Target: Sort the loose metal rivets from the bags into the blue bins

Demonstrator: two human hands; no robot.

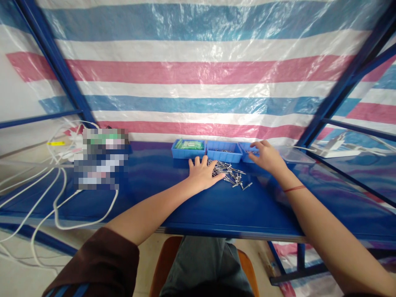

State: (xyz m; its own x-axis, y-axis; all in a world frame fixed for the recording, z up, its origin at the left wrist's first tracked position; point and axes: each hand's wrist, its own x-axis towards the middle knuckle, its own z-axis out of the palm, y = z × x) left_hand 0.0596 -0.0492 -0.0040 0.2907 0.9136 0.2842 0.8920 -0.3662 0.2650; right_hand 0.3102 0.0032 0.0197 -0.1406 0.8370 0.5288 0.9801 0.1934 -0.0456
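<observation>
A loose pile of silver blind rivets [236, 177] lies on the blue table in front of the bins. My left hand [202, 173] rests at the pile's left side, fingers spread, with the thumb reaching over some of the rivets. Over the right blue bin [244, 148] is my right hand [268, 157], its thumb and index finger apart and nothing visible between them. Small metal pieces show in that bin, partly hidden by the hand. The middle blue bin [224, 156] holds a few rivets, and the left blue bin [188, 154] holds green plastic packets [189, 144].
White cables [62, 225] loop over the table's left end, near a pixelated patch. A clear plastic lid [293, 154] lies right of the bins. A white power strip [338, 148] sits farther right. Blue frame posts [340, 78] flank the striped plastic sheet [198, 72] behind.
</observation>
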